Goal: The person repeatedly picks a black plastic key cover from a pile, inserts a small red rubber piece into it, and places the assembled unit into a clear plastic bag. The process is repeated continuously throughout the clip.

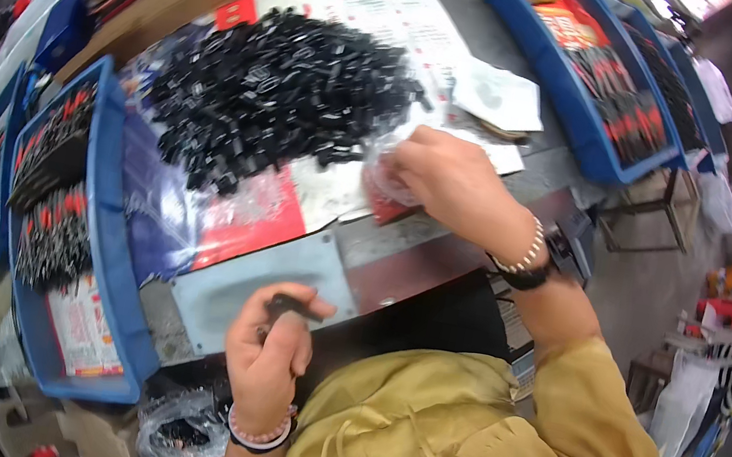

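Near the table's front edge, my left hand [268,348] is closed with thumb and fingers around a small black part [288,305], whose exact kind I cannot make out. My right hand [452,185] reaches over the table with its fingers bent down and pressed together. Their tips are at a clear plastic bag or dish [379,180], and whatever they pinch is hidden. Just left of those fingers spreads a large heap of small shiny black parts [284,82], lying on sheets of paper and plastic.
A blue tray [106,232] of black-and-orange tools stands on the left, another blue tray [552,61] at the far right. A pale metal plate [265,274] lies at the front edge. Below hangs a plastic bag [183,431]. A cardboard box [154,15] sits far left.
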